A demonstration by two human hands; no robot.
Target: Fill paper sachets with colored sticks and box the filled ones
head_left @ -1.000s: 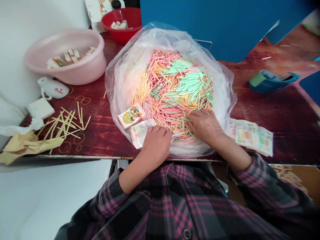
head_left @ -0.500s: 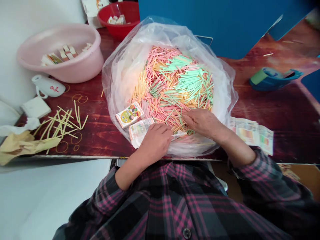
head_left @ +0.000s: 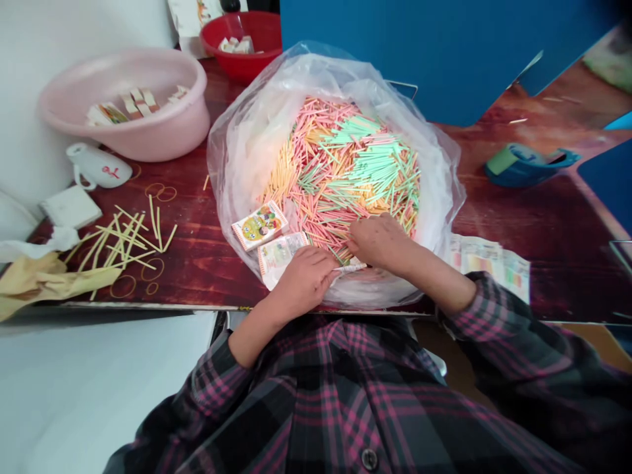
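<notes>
A wide clear plastic bag [head_left: 237, 151] stands spread on the table, filled with thin pink, green, orange and yellow sticks [head_left: 336, 204]. At its near edge my left hand [head_left: 307, 276] is closed on a small printed paper packet [head_left: 353, 265], seen nearly edge-on. Closed fingers of my right hand [head_left: 378, 240] point down into the sticks beside that packet's end; their tips are hidden, so what they pinch cannot be made out. Two flat printed packs lie left of my hands: one with a cartoon picture [head_left: 260, 226], the other pack [head_left: 281, 253] partly behind my left hand.
Left are a pink basin [head_left: 162, 138] with small boxes, a white mug [head_left: 101, 166], loose pale sticks [head_left: 123, 240] and rubber bands. A red basin [head_left: 247, 62] stands behind. Right are printed wrappers [head_left: 494, 263] and a blue tape dispenser [head_left: 528, 171]. A blue panel [head_left: 375, 39] rises behind.
My right hand has moved left across the sticks, closer to my left hand and the packet's end. The left hand keeps its hold. The whole view has shifted slightly.
</notes>
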